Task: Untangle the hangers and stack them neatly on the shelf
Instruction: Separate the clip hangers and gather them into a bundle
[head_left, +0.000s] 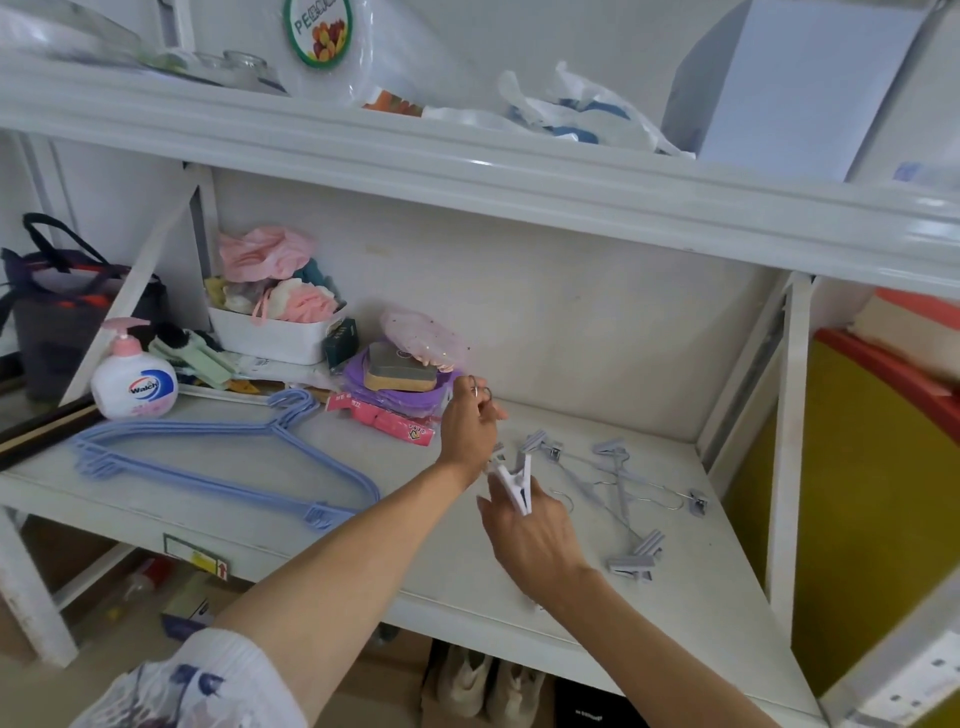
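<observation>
A neat stack of light-blue hangers (208, 457) lies on the left of the white shelf (426, 561). To the right lies a tangle of grey clip hangers (618, 488) with wire hooks. My left hand (467, 421) is raised above the shelf and pinches a metal hook (480, 387) of a clip hanger between its fingertips. My right hand (530, 535) is just below it and holds that hanger's white clip (514, 483) between its fingers. The bar between hook and clip is hidden by my hands.
A hand-soap bottle (134, 379), a white basket of cloths (280, 332), a purple bag pile (400, 384) and a pink packet (384, 421) crowd the shelf's back left. An upright post (789, 441) bounds the right. An upper shelf (467, 161) overhangs.
</observation>
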